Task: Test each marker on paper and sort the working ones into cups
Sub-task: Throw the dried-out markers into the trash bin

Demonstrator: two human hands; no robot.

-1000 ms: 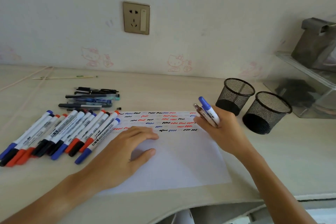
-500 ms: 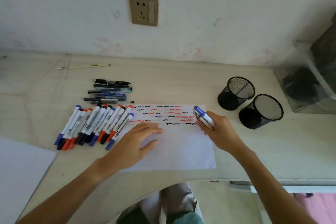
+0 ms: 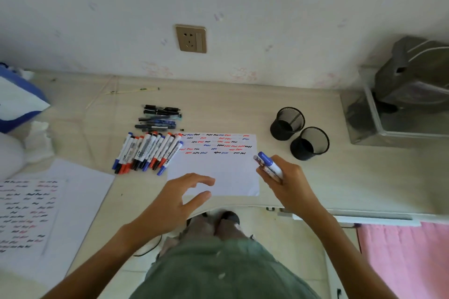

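Observation:
A white test sheet (image 3: 226, 172) lies on the desk, its top rows covered in red, blue and black squiggles. My right hand (image 3: 289, 184) grips a blue-capped white marker (image 3: 269, 164), with a second marker under it, just off the sheet's right edge. My left hand (image 3: 175, 201) hovers above the sheet's lower left corner, fingers spread and relaxed, holding nothing. A row of several white markers (image 3: 148, 153) with red, blue and black caps lies left of the sheet. Two black mesh cups (image 3: 287, 123) (image 3: 309, 143) stand to the right.
A pile of dark pens (image 3: 159, 118) lies behind the marker row. Other scribbled sheets (image 3: 31, 211) lie at the left. A clear box with a grey object (image 3: 401, 109) stands at the far right. A blue-and-white bag (image 3: 17, 102) sits far left. The desk's front edge curves below the sheet.
The view has pulled back and upward, so my lap and the floor show. My left hand has lifted off the sheet. My right hand keeps its markers and has moved slightly right.

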